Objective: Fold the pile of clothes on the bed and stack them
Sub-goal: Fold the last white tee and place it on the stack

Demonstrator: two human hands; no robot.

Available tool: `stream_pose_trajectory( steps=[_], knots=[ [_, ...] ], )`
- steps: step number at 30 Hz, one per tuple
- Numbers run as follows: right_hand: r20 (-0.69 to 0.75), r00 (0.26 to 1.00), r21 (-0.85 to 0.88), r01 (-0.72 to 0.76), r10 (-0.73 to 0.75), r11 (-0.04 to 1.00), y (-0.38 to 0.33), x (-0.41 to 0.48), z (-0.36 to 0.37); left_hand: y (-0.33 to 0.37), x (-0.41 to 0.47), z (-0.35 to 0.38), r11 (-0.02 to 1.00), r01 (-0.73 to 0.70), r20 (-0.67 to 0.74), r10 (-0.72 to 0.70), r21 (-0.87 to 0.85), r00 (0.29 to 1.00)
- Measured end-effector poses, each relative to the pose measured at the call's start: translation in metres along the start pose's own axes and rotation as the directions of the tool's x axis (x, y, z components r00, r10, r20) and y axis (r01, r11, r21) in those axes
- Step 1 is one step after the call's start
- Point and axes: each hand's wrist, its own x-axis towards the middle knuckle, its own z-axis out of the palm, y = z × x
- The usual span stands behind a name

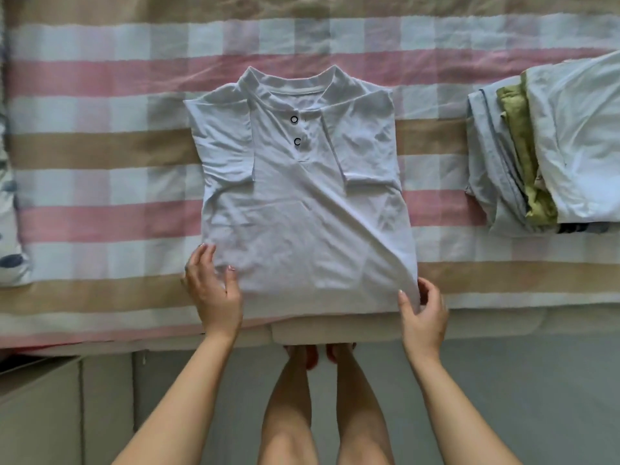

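White shirt [302, 213] is lying face up on the checked bedspread [100, 146], sleeves turned in, near hem at the bed edge. Left hand [213, 290] is pinching the near left corner, thumb on top; right hand [423, 308] is pinching the near right corner likewise. Judged step: carrying the hem up to the collar [285, 90]. Both corners should be rising together and level, keeping side edges aligned and sleeves trapped inside. Folded stack [550, 146] is sitting well apart at the right. No brand, label or writing is showing; only two dark ring snaps [294, 119] at the placket
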Motion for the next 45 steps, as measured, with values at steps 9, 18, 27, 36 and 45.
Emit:
stream_pose_trajectory(
  steps=[9, 18, 27, 36, 45],
  knots=[
    [0.107, 0.983, 0.176, -0.164, 0.147, 0.971, 0.016, -0.003, 0.0, -0.053, -0.03, -0.026, 0.88, 0.451, 0.119, -0.437, -0.147, 0.892],
    [0.218, 0.975, 0.368, -0.125, 0.046, 0.921, -0.016, -0.004, -0.037, -0.038, -0.02, -0.063, 0.792, 0.414, 0.249, -0.334, -0.449, 0.909],
    [0.293, 0.929, 0.46, 0.071, -0.226, 0.885, -0.113, 0.076, -0.072, 0.014, 0.083, -0.092, 0.644, 0.347, 0.352, -0.127, -0.681, 0.927],
    [0.276, 0.922, 0.545, 0.083, -0.272, 0.834, -0.199, 0.207, -0.001, 0.036, 0.215, -0.03, 0.629, 0.326, 0.304, -0.148, -0.706, 0.941],
    [0.166, 0.971, 0.426, 0.088, -0.174, 0.9, -0.213, 0.26, 0.052, 0.034, 0.265, 0.015, 0.712, 0.338, 0.237, -0.242, -0.616, 0.941]
  ],
)
